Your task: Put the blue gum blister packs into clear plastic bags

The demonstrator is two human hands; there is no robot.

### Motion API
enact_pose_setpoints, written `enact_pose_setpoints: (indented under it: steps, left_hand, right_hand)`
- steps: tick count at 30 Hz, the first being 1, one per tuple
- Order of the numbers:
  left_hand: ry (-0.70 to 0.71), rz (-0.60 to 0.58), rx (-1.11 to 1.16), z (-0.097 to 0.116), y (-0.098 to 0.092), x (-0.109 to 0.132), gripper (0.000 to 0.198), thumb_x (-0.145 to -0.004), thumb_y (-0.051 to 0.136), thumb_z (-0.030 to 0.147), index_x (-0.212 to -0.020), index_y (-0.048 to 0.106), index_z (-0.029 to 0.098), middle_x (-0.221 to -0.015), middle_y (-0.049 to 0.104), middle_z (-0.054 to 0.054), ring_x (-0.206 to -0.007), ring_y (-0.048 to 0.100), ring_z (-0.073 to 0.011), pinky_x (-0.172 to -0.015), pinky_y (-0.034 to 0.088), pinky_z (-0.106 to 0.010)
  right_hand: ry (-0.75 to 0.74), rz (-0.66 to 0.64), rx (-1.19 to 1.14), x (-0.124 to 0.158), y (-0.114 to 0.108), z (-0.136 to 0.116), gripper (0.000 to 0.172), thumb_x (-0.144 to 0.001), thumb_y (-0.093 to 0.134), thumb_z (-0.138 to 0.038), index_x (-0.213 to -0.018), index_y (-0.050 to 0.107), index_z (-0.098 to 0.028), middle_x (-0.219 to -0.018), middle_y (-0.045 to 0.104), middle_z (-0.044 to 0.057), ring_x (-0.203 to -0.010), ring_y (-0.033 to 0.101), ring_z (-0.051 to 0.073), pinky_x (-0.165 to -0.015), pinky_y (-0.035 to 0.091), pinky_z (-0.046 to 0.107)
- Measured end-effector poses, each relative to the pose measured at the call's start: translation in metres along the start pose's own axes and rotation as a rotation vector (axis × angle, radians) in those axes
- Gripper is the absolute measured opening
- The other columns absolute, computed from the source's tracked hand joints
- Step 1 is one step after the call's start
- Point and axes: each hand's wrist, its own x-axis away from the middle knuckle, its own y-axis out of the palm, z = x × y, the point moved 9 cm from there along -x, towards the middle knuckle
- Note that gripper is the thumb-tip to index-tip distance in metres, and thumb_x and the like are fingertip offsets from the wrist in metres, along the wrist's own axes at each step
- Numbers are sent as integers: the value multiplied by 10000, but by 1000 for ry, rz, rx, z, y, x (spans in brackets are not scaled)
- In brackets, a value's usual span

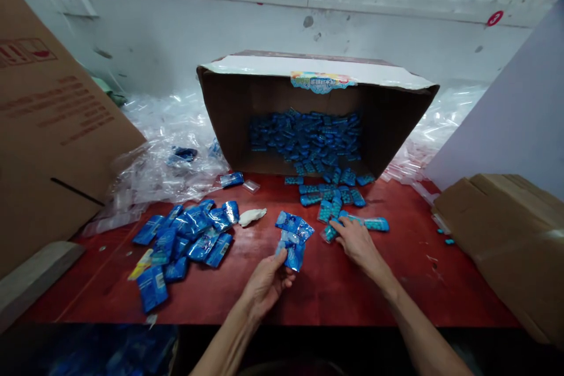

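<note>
My left hand [269,283] pinches a shiny blue foil sachet [293,255] between thumb and fingers, just above the red table. Beyond it, touching or overlapping it, is another blue sachet [291,221]. To the right, the curled fingers of my right hand [355,242] close on a small clear pack of blue beads [328,234]. Several similar bead packs [326,191] lie between that hand and the open carton. One long blue-ended pack [376,224] rests behind its knuckles. Left of my hands is a loose pile of blue sachets [185,232].
An open cardboard carton [399,123] on its side holds a heap of bead packs [308,135]. Clear plastic cases [150,153] are heaped at its left. Cardboard boxes stand left [53,129] and right [497,229]. A white scrap [252,217] lies on the red table [335,299].
</note>
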Motion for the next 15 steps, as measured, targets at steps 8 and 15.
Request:
enact_pose_setpoints:
  steps: [8, 15]
  left_hand:
    - [-94, 88, 27, -11, -11, 5, 243, -695, 584, 366, -668, 507, 136, -450, 544, 6, -391, 525, -81, -353, 388, -146]
    - [-102, 174, 76, -9, -16, 6, 215, -702, 585, 338, -687, 510, 137, -474, 576, -10, -399, 540, -84, -369, 415, -148]
  right_hand:
    - [-52, -107, -83, 16, 20, -27, 226, -678, 547, -160, -893, 511, -220, -899, 529, 43, -833, 472, 201, -698, 332, 293]
    - [85, -83, -657, 19, 24, -22, 228, -659, 568, -228, -879, 513, -206, -845, 527, 3, -754, 495, 162, -678, 380, 273]
